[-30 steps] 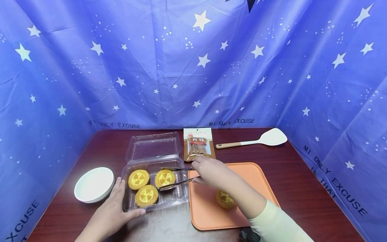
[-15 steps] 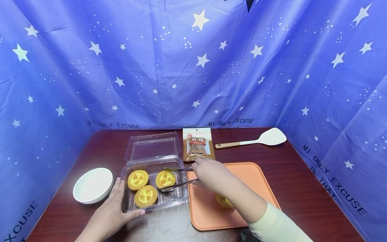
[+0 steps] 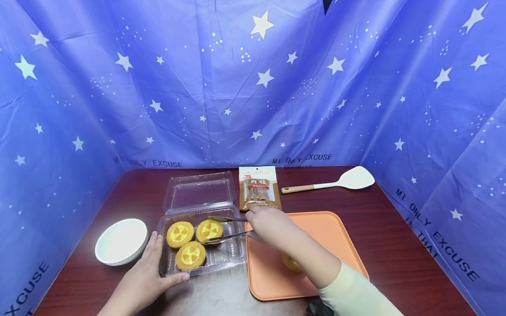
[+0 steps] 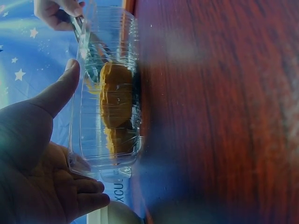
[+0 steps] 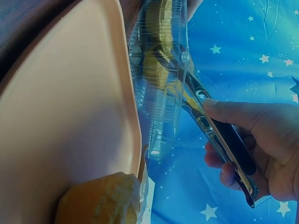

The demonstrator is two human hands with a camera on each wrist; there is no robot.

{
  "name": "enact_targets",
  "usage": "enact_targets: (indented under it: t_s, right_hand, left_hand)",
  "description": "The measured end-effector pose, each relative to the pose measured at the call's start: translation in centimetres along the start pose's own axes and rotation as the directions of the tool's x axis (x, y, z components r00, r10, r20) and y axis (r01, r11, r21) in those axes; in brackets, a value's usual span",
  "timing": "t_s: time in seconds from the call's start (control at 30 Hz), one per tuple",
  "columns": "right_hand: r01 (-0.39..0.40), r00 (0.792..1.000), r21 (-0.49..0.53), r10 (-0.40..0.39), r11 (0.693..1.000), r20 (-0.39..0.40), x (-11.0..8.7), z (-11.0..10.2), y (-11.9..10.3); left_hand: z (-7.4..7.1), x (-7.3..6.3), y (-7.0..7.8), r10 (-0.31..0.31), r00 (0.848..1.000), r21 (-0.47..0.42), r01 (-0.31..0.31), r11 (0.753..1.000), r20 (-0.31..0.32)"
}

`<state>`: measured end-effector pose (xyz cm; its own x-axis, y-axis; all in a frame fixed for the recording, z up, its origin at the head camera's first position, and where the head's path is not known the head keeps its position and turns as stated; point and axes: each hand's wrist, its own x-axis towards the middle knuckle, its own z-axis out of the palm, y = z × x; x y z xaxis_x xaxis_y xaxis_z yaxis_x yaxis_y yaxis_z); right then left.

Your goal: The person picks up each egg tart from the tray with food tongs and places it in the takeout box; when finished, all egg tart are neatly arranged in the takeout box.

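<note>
My right hand (image 3: 270, 226) grips metal tongs (image 5: 229, 144), thumb on one arm and fingers round the other. The tongs' tips lie on either side of an egg tart (image 3: 209, 231) inside the clear plastic box (image 3: 233, 260). Two more tarts, a left one (image 3: 180, 234) and a front one (image 3: 190, 255), sit close beside it. My left hand (image 3: 142, 274) rests against the box, fingers straight along its left side and thumb at the front edge. In the left wrist view the thumb (image 4: 65, 88) touches the clear wall.
An orange tray (image 3: 272, 285) right of the box bears another tart (image 3: 291, 262), partly hidden by my right forearm. A white bowl (image 3: 121, 242) stands at left. Behind lie the box's raised lid (image 3: 201, 191), a brown-and-white packet (image 3: 259, 188) and a white spatula (image 3: 356, 178).
In the last half second the tongs and the tart between their tips have shifted left, closer to the other two tarts. My left hand has stayed at the box.
</note>
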<state>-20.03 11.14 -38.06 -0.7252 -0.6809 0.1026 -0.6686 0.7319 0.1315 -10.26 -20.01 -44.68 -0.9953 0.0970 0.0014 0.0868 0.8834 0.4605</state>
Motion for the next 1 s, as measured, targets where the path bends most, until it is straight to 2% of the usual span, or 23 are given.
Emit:
enact_targets:
  t_s: [0.33,0.57,0.7,1.0]
  right_hand:
    - [0.015,1.000,-0.028,-0.015,0.999,0.010,0.7,0.2,-0.5]
    - [-0.006,1.000,-0.026,0.006,1.000,0.027,0.7,0.2,-0.3]
    - [-0.027,0.999,-0.001,0.027,1.000,0.030,0.1,-0.3,0.2]
    - [-0.021,0.999,0.022,0.022,1.000,-0.032,-1.9,-1.4,1.6]
  left_hand:
    - [0.0,-0.1,0.0,-0.004,1.000,0.007,0.004,1.000,0.002]
    - [0.0,0.0,0.0,-0.003,1.000,0.004,0.003,1.000,0.004]
    - [0.0,-0.1,-0.1,-0.006,1.000,0.002,0.006,1.000,0.015]
    - [0.0,-0.1,-0.1,0.001,1.000,0.003,-0.001,1.000,0.004]
